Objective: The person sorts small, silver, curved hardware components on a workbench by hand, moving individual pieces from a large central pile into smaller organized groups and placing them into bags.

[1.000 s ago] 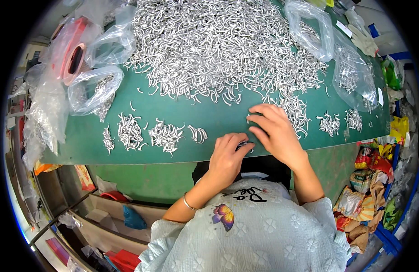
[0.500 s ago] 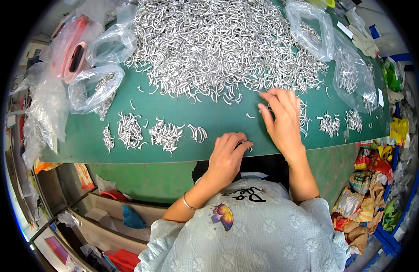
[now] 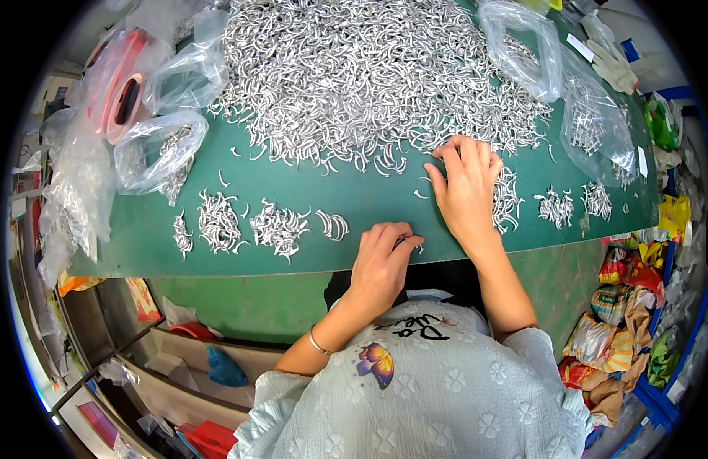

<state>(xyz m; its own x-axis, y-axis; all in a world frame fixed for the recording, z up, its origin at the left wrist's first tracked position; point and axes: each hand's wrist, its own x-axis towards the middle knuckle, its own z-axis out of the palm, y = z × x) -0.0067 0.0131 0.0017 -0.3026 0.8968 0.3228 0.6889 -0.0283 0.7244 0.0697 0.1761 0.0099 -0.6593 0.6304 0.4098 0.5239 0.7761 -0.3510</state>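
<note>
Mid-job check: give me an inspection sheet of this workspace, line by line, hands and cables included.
Surface: green table, pieces spread over much of it.
Job's things: large heap of small curved silvery pieces at the far side; small piles nearer, to left and right.
Clutter: transparent bags at both sides, some holding pieces.
Left hand: fingers curled near the table edge; contents mostly hidden.
Right hand: thumb and forefinger apart, fingertips at the heap's near edge.
Cables: nothing seen.
Surroundings: colourful packages right; open compartments lower left.

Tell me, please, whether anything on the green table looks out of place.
Slightly, yes: one curved silvery piece lies alone just beyond the second small heap from the left, looking stray because most others are grouped.
</note>
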